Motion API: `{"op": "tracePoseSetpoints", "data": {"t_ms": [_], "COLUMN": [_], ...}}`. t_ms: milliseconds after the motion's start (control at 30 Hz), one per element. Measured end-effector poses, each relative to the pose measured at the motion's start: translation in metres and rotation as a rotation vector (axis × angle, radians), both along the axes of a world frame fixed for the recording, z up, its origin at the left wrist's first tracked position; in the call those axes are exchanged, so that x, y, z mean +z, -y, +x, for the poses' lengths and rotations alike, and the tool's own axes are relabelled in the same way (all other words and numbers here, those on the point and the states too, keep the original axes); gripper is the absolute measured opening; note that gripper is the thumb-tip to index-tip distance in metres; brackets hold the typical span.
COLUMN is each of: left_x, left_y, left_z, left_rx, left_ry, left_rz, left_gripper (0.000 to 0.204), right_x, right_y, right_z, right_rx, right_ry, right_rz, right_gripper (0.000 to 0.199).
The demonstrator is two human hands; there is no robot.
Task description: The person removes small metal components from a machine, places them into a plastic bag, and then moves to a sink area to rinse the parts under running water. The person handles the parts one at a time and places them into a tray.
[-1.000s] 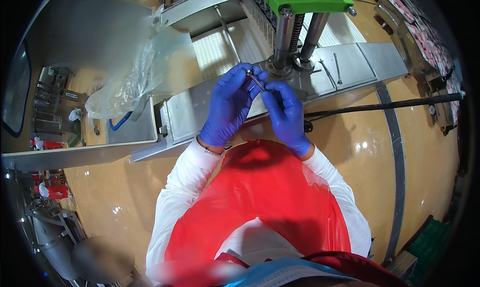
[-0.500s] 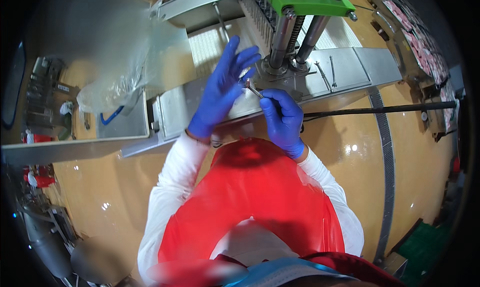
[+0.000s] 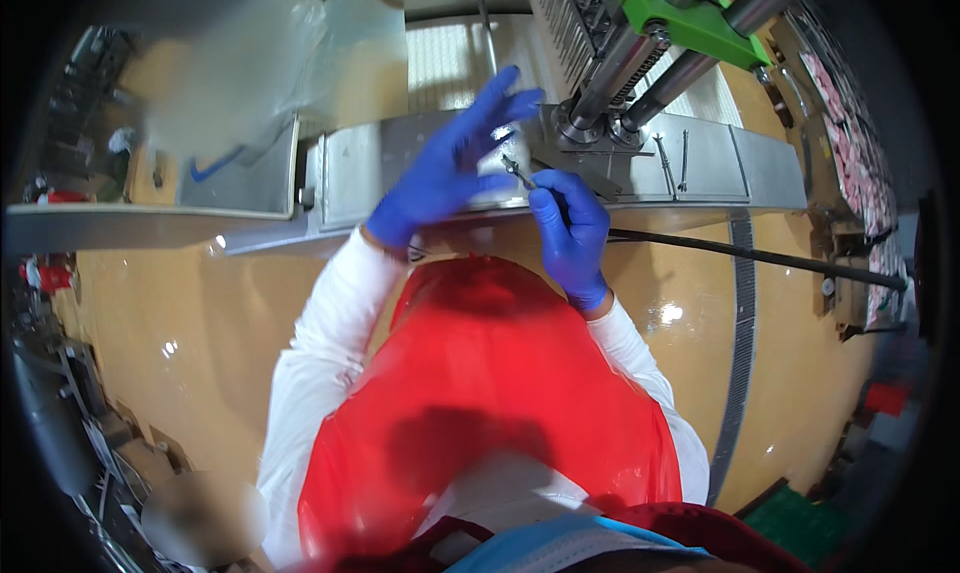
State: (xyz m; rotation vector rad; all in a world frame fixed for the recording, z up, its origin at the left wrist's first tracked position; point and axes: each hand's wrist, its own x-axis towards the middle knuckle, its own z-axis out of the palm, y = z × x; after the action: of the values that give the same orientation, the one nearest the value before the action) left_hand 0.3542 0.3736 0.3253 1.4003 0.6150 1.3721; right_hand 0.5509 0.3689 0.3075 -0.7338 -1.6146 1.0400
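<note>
Pinching a slim metal piece [image 3: 516, 170] between thumb and forefinger, the person's right hand [image 3: 573, 223] gripped it by its near end, probably so that the far end stood free and in plain sight above the steel ledge [image 3: 715, 168]. The left hand [image 3: 445, 163] hovered beside it with its fingers spread and nothing visible in its grasp, perhaps to leave room around that free end (blur softened its outline, and whether it touched the piece could not be told). Two slender wrench-like tools [image 3: 665, 165] lay on the ledge to the right, nearly parallel, apparently set there to be near yet out of the hands' way. The piece looked narrow and shiny, with an uneven tip. Thin blue gloves clung closely to both hands, while the red apron [image 3: 490, 333] had a smooth, glossy, plastic look. Behind the ledge, round polished columns [image 3: 672, 91] rose beneath an angular green bracket [image 3: 690, 23], and a pale belt-like surface [image 3: 440, 68] showed a fine, gridded texture.
</note>
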Motion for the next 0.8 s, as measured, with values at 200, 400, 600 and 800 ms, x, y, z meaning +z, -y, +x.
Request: {"op": "tracePoseSetpoints", "data": {"t_ms": [200,400,600,800], "left_x": [-0.064,-0.027,-0.009,-0.013], "left_y": [-0.035,-0.065,-0.144,-0.27], "left_z": [-0.084,-0.082,-0.08,-0.076], "left_rx": [0.877,0.689,0.447,0.312], "left_ry": [-0.155,-0.174,-0.034,0.026], "left_rz": [-0.255,-0.221,-0.31,-0.326], "left_gripper": [0.035,0.028,0.025,0.028], "right_x": [-0.028,-0.042,-0.061,-0.029], "right_y": [-0.028,-0.047,-0.067,-0.077], "right_z": [-0.009,-0.009,0.056,0.036], "right_rx": [-0.036,-0.138,-0.388,-0.292], "right_ry": [0.337,0.852,1.116,1.295], "right_rz": [0.06,0.502,0.25,0.134], "right_gripper": [0.014,0.032,0.035,0.022]}}
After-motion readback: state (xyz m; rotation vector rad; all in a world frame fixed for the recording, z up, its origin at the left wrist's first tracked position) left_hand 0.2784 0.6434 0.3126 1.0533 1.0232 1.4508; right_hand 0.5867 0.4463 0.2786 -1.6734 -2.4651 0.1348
